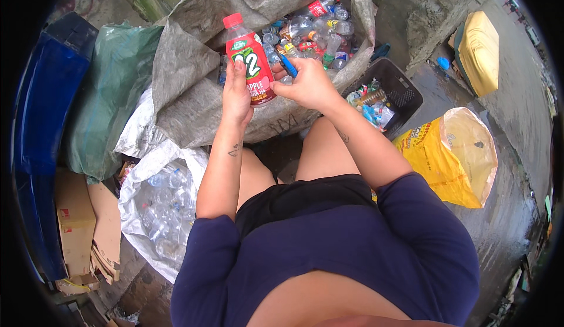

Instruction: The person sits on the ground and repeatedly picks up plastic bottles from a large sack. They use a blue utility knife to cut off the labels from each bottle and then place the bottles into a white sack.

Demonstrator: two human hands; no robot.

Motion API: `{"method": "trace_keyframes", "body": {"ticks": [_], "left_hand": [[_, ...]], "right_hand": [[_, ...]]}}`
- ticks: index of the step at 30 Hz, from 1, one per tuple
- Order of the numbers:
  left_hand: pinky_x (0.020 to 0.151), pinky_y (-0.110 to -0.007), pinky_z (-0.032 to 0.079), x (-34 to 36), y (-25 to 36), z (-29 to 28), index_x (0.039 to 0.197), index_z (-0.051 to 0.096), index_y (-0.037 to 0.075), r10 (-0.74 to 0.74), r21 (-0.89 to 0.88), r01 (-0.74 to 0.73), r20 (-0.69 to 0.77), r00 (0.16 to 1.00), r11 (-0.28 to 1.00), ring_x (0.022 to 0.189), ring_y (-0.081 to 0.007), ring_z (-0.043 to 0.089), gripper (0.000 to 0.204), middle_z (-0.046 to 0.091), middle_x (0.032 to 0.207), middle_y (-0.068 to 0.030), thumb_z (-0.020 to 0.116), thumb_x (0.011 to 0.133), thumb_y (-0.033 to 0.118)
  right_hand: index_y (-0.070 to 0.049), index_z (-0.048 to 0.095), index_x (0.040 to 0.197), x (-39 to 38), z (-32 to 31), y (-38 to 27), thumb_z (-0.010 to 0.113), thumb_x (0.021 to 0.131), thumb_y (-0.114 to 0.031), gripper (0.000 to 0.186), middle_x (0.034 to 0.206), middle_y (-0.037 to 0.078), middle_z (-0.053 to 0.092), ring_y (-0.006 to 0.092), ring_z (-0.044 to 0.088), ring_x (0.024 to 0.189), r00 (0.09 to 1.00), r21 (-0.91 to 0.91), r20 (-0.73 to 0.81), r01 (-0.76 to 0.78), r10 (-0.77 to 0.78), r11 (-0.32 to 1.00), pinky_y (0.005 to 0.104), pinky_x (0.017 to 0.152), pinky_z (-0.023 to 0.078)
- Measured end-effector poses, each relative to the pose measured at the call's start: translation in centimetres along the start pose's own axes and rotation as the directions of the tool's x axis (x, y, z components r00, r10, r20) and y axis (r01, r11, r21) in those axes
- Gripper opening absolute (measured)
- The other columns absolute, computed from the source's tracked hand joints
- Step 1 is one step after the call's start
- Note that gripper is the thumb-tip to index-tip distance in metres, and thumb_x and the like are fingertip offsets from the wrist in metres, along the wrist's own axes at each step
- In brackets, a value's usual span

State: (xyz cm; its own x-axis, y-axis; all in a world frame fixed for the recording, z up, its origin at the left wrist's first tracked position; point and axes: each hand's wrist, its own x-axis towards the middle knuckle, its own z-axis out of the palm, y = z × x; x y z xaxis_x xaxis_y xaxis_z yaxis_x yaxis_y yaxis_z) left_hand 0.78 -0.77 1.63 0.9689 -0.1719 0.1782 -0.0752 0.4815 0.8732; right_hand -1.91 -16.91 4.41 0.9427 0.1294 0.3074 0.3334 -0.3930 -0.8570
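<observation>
My left hand [238,92] grips a plastic drink bottle [248,51] with a red cap and red label, held upright at a slight tilt. My right hand [305,86] is closed on a blue-handled cutter [288,65], with the thumb against the bottle's lower right side; the tool's tip is hard to make out. Behind both hands is a large grey woven sack [188,80], its folded rim surrounding mixed plastic bottles [320,33].
A white sack of clear bottles [161,209] lies lower left, near cardboard [76,227], a green bag [100,98] and a blue container [41,145]. At right are a black crate [402,95], a yellow sack [429,156] and a yellow cushion-like object [479,51] beside concrete [405,15].
</observation>
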Motion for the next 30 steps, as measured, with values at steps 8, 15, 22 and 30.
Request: {"method": "trace_keyframes", "body": {"ticks": [8, 15, 22, 30], "left_hand": [[0.084, -0.033, 0.050, -0.9, -1.2, 0.8, 0.127, 0.034, 0.005, 0.032, -0.030, -0.032, 0.029, 0.999, 0.999, 0.100, -0.0187, 0.058, 0.045, 0.054, 0.114, -0.0102, 0.042, 0.095, 0.036], [0.090, -0.038, 0.047, -1.5, -1.2, 1.0, 0.129, 0.036, 0.001, -0.070, -0.007, 0.070, 0.046, 0.997, 0.997, 0.106, -0.0254, 0.056, 0.058, 0.054, 0.119, -0.0147, 0.037, 0.093, 0.048], [0.088, -0.036, 0.047, -2.4, 0.0, 2.0, 0.131, 0.032, 0.005, -0.071, -0.062, 0.085, 0.208, 0.976, 0.994, 0.110, -0.0246, 0.054, 0.059, 0.051, 0.123, -0.0145, 0.041, 0.092, 0.048], [0.087, -0.037, 0.048, -2.4, -0.4, 2.2, 0.129, 0.036, 0.004, -0.070, -0.020, 0.071, 0.076, 0.995, 0.997, 0.104, -0.0228, 0.058, 0.056, 0.055, 0.117, -0.0124, 0.042, 0.092, 0.045]], "right_hand": [[0.002, 0.065, 0.091, -0.6, -0.7, 0.7, 0.072, 0.069, -0.018, 0.030, 0.077, 0.010, 0.068, 0.0094, 0.060, 0.065, 0.999, -0.032, -0.044, -0.027, 0.026, 0.999, 0.0277, 0.060, 0.049], [0.002, 0.064, 0.091, -0.4, -1.3, 0.9, 0.076, 0.071, -0.020, 0.032, 0.080, 0.007, 0.067, 0.0093, 0.060, 0.075, 0.999, 0.189, -0.045, -0.007, 0.016, 0.982, 0.0260, 0.068, 0.049], [0.001, 0.061, 0.101, -0.3, -2.5, -0.6, 0.079, 0.066, -0.018, 0.044, 0.083, 0.007, 0.067, 0.0108, 0.061, 0.079, 0.998, 0.139, 0.048, -0.057, 0.051, 0.989, 0.0272, 0.074, 0.048], [0.003, 0.054, 0.114, -0.6, -1.8, 0.0, 0.079, 0.058, -0.015, 0.063, 0.096, 0.013, 0.065, 0.0154, 0.062, 0.088, 0.999, -0.091, 0.048, 0.022, -0.018, 0.996, 0.0301, 0.078, 0.048]]}}
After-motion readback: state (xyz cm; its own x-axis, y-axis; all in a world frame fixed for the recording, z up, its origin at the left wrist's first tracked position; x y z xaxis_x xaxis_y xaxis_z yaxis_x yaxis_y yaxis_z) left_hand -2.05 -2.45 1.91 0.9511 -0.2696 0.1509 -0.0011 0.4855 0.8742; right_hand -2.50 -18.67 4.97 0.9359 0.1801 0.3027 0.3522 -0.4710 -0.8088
